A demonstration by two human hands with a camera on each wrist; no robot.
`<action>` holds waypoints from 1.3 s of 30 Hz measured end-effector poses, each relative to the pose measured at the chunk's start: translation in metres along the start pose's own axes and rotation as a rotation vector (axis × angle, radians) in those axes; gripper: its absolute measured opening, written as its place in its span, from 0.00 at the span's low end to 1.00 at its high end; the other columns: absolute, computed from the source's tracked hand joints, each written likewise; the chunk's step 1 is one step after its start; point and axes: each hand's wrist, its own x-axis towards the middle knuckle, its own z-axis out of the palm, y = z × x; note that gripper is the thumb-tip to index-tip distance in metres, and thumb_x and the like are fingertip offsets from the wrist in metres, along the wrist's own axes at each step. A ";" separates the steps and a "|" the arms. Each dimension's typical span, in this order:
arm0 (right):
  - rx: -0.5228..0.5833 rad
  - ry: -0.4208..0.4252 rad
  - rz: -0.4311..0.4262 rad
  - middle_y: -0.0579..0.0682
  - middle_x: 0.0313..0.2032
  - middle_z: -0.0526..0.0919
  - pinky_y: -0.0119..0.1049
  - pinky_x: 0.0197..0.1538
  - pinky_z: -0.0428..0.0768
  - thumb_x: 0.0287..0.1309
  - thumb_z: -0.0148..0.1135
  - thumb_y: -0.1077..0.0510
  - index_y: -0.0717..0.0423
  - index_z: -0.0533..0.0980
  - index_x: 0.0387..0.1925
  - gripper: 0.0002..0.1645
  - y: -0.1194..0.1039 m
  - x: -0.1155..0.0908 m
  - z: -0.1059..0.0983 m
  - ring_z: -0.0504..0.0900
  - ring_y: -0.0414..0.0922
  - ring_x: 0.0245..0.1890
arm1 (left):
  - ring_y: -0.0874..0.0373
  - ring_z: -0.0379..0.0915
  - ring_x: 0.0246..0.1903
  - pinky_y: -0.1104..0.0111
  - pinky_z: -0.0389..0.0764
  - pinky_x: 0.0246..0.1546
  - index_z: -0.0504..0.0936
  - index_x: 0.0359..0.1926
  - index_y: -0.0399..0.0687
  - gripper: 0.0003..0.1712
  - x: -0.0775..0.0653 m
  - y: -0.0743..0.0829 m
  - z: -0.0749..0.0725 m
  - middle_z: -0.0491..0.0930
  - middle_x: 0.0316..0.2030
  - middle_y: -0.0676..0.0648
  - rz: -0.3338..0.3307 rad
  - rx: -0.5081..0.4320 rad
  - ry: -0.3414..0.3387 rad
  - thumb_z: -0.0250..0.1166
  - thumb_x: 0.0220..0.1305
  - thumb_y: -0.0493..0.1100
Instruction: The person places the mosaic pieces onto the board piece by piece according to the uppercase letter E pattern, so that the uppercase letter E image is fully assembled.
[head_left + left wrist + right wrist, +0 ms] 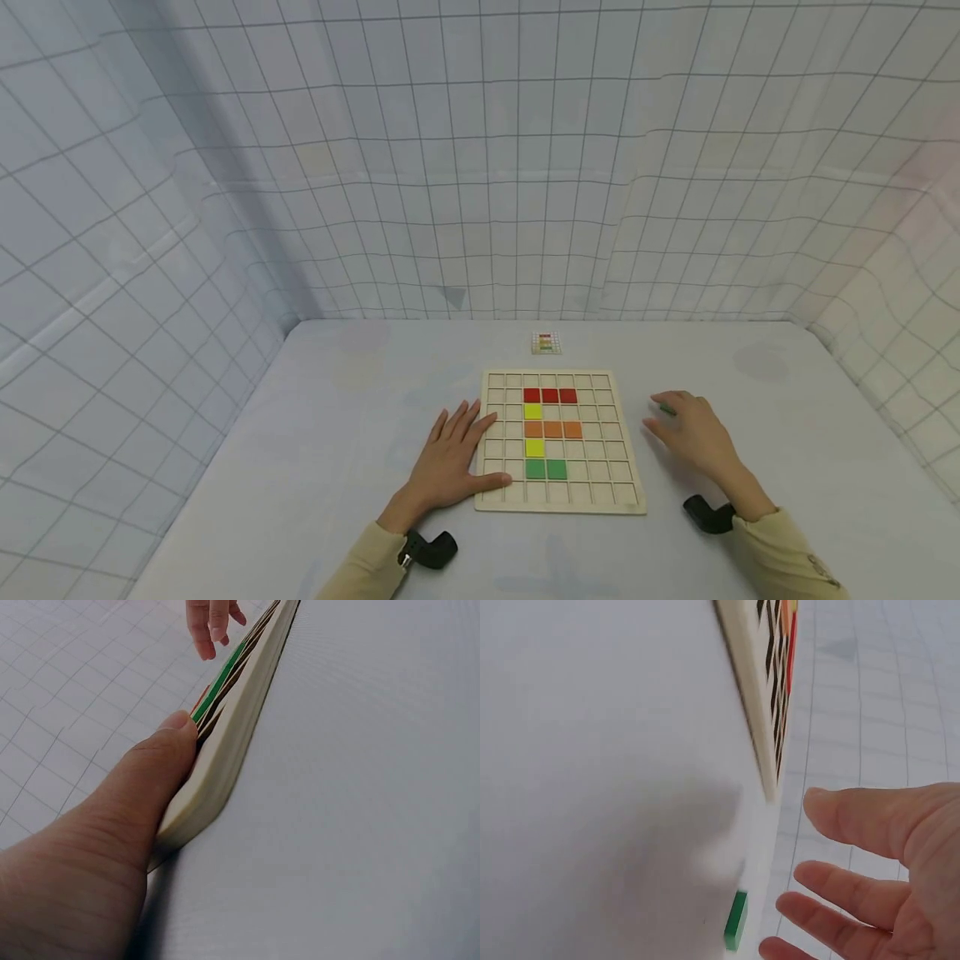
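A wooden grid board [555, 506] lies flat on the table, with square tiles set in its cells. Three red tiles [550, 396] form the top row, three orange tiles [552, 430] the middle and two green tiles [557, 470] the bottom; single yellow tiles [533, 411] sit between the rows. My left hand [448, 462] rests spread at the board's left side, thumb and fingertips over its edge. To the right of the board my right hand [697, 435] hovers, fingers apart and slightly bent. A loose green tile [736, 921] lies on the table beneath it, not touched by the fingers.
Behind the board, a small card [546, 342] carries a matching coloured grid pattern. White cloth [487, 208] with a line grid hangs around the white table [360, 367] on the back and sides. A black camera [431, 550] is strapped at the left wrist.
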 end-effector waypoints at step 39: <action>0.092 -0.026 0.051 0.49 0.28 0.79 0.38 0.29 0.75 0.50 0.67 0.66 0.61 0.75 0.32 0.09 0.003 -0.015 0.001 0.77 0.45 0.28 | 0.49 0.38 0.71 0.52 0.37 0.68 0.57 0.73 0.53 0.54 -0.001 0.003 -0.005 0.49 0.72 0.43 0.021 -0.021 0.012 0.53 0.52 0.78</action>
